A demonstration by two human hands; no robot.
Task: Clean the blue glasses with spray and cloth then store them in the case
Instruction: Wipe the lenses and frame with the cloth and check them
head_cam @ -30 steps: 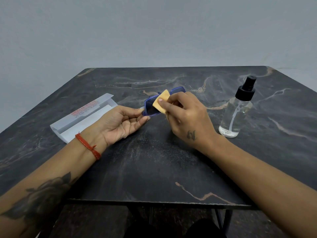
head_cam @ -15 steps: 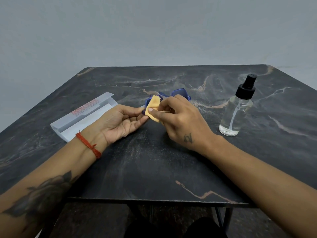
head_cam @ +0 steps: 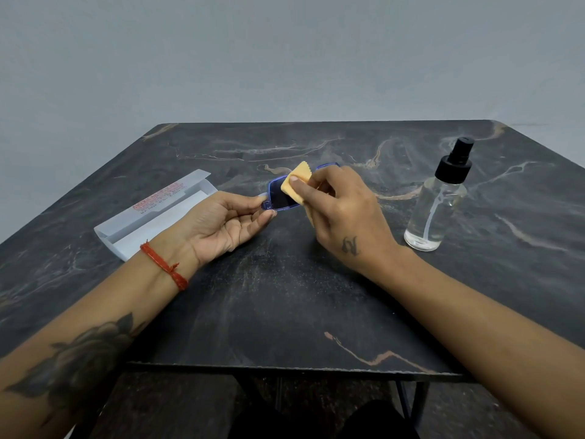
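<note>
Now the blue glasses [head_cam: 278, 198] (dark lens) sit pinched by left-hand fingers [head_cam: 253, 201], right-hand fingers [head_cam: 304, 188] pinching yellow cloth [head_cam: 292, 182].

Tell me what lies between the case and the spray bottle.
In the head view, both hands: the left hand holds the glasses and the right hand presses the cloth onto them.

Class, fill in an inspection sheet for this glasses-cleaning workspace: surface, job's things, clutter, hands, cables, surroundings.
Surface: dark marbled table, dusty-looking.
Job's things: blue glasses held above the table; yellow cloth on a lens; spray bottle upright at right; white case open at left.
Clutter: nothing seen.
Hands: left hand pinches the frame's end; right hand presses the cloth.
Cables: nothing seen.
Surroundings: plain grey wall.
</note>
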